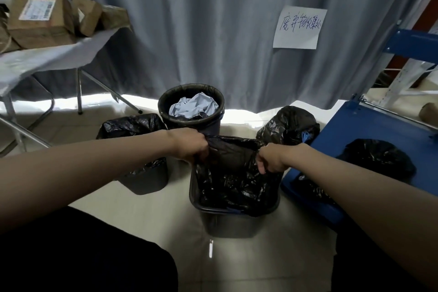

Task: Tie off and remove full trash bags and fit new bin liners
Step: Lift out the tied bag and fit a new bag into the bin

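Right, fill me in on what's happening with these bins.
A person is fitting a black liner into the near bin. The left hand and right hand each grip the liner's top edge, holding it open. The round bin behind is full of paper. A tied bag sits on the floor to the right.

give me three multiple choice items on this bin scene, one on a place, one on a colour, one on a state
1. Where is the round bin holding crumpled paper?
A. behind the bin being lined
B. on the blue cart
C. on the folding table

2. What colour is the liner the hands hold?
A. white
B. black
C. blue

3. What are the two hands doing?
A. hanging idle
B. carrying a box
C. gripping the liner's top edge

Answers:
1 A, it stands farther back, by the curtain.
2 B, the plastic is glossy black.
3 C, left hand and right hand pinch the edge at either side.
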A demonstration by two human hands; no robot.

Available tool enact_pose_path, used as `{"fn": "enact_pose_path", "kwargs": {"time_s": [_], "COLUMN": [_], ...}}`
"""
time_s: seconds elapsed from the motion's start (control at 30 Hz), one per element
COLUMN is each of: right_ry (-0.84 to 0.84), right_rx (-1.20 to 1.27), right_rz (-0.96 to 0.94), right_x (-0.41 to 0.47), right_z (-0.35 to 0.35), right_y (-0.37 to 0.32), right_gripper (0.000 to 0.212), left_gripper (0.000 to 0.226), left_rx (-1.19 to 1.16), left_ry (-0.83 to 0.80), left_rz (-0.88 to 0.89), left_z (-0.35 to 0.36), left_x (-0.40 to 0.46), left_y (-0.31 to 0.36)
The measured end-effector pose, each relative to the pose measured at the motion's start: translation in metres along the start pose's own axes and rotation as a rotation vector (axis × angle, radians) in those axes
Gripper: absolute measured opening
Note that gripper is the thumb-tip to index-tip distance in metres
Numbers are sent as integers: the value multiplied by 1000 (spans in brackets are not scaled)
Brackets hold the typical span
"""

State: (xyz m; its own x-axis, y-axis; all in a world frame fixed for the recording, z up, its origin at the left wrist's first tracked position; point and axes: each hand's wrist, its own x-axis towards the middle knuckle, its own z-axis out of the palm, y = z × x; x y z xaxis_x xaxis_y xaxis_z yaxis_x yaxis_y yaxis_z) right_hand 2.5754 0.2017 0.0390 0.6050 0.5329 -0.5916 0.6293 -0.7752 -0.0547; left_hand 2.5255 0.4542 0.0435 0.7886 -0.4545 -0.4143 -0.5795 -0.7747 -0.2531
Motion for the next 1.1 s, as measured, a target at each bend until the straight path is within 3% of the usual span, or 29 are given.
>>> {"fn": "enact_pose_path", "kwargs": {"time_s": [0.3, 0.43, 0.57, 0.7, 0.83, 0.97, 1.1], "right_ry": [129, 193, 19, -74, 73, 147, 218], "right_rx": [-10, 241, 430, 395, 395, 596, 748], "right_rz": [-8, -38, -106, -147, -88, -58, -55], "right_x": [-3, -4, -15, -14, -7, -5, -8], "right_z": [-1, -3, -8, -9, -9, -12, -16], "right_y": [5, -10, -38, -49, -50, -44, -40], "right_gripper": [21, 48, 62, 41, 28, 21, 17], "left_gripper": [10, 10, 12, 14, 14, 42, 65], "left_rx": [-405, -512, -555, -525, -476, -465, -137], "left_ry": [0, 56, 62, 41, 84, 250, 312], "left_rz": [-206, -233, -255, -268, -269, -199, -192], "left_z": [10, 8, 7, 6, 4, -6, -10], "left_x": [-19, -17, -14, -12, -13, -16, -12], "left_y": [-17, -18, -17, -16, -14, -1, 11]}}
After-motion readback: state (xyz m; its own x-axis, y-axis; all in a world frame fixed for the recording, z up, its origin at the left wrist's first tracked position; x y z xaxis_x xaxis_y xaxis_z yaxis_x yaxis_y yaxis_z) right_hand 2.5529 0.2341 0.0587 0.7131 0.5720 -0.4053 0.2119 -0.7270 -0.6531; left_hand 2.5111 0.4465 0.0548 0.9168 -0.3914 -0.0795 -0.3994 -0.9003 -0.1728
